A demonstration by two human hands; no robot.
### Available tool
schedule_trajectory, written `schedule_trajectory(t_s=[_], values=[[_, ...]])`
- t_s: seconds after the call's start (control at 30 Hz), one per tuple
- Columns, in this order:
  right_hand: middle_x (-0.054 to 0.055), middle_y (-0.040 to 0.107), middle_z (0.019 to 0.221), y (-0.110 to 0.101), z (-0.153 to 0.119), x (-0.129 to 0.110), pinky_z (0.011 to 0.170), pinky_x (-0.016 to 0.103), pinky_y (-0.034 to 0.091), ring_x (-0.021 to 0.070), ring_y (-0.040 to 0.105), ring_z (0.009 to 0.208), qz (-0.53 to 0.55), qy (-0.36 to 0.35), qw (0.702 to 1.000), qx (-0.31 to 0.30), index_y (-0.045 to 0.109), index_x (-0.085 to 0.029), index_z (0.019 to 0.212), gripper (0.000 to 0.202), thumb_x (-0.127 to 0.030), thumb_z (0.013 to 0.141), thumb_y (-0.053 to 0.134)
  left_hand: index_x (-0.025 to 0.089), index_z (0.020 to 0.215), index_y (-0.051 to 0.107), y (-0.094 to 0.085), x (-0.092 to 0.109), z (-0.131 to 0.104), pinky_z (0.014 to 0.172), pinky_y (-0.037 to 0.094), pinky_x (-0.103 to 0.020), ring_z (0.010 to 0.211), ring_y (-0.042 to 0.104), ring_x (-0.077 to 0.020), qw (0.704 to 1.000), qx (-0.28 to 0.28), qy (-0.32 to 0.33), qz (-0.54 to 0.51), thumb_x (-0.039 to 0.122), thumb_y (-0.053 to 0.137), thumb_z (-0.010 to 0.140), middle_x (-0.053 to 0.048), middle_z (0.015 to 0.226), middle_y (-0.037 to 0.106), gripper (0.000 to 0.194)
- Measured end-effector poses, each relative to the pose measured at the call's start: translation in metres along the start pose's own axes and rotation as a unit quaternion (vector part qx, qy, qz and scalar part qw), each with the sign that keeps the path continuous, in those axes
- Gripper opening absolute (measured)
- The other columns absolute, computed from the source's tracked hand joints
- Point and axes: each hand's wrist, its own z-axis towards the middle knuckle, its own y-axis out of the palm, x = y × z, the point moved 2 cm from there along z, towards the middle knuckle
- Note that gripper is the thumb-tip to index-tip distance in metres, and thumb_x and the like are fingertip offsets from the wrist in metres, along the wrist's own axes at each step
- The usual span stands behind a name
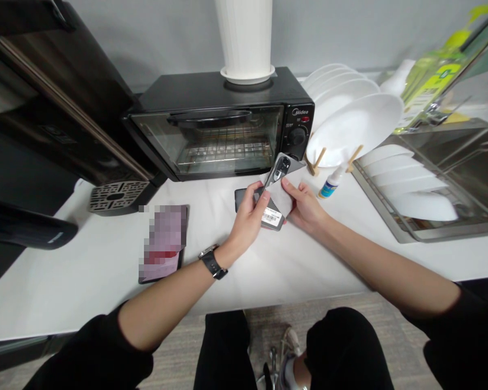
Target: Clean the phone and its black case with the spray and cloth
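My left hand [250, 216], with a black watch on its wrist, holds a grey phone [280, 169] by its left side, its camera end pointing up and away. My right hand [303, 203] pinches a light grey cloth [282, 197] against the phone's back. A white label [270, 216] shows near the phone's lower end. Behind my left fingers, a dark flat object [239, 198] lies on the white counter [244, 281]. To the right stands a small spray bottle [329, 185] with a blue label.
A tablet [165, 244] with a blurred screen lies left on the counter. Behind are a black toaster oven [219, 92] and a white pot [246, 40]. White plates [358, 114] stand in a rack beside the sink [467, 157]. A coffee machine [61, 108] is at left.
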Motion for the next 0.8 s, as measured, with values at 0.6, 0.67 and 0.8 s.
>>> schedule_trajectory(t_s=[0.6, 0.67, 0.8], values=[[-0.003, 0.077, 0.079, -0.009, 0.006, -0.006, 0.066, 0.030, 0.061, 0.0160, 0.070, 0.067, 0.008, -0.038, 0.997, 0.063, 0.071, -0.023, 0.080, 0.035, -0.038, 0.061, 0.096, 0.032, 0.145, 0.043, 0.003, -0.006, -0.005, 0.035, 0.049, -0.021, 0.064, 0.067, -0.0189, 0.990, -0.009, -0.006, 0.142, 0.048, 0.071, 0.092, -0.006, 0.102, 0.067, 0.062], [-0.002, 0.077, 0.079, -0.010, 0.007, -0.005, 0.066, 0.030, 0.061, 0.0165, 0.070, 0.067, 0.006, -0.037, 0.996, 0.078, 0.070, -0.023, 0.081, 0.038, -0.045, 0.063, 0.096, 0.031, 0.147, 0.047, 0.004, -0.006, -0.007, 0.034, 0.047, -0.020, 0.061, 0.064, -0.0172, 0.986, -0.014, 0.020, 0.163, 0.046, 0.073, 0.091, -0.007, 0.100, 0.067, 0.063], [-0.001, 0.075, 0.073, -0.012, 0.009, -0.001, 0.066, 0.034, 0.062, 0.0194, 0.071, 0.067, 0.014, -0.050, 0.993, 0.110, 0.068, -0.024, 0.080, 0.045, -0.062, 0.067, 0.088, 0.030, 0.149, 0.047, 0.006, -0.004, -0.009, 0.034, 0.046, -0.020, 0.056, 0.061, -0.0153, 0.981, -0.030, 0.038, 0.186, 0.045, 0.070, 0.093, -0.005, 0.093, 0.067, 0.063]])
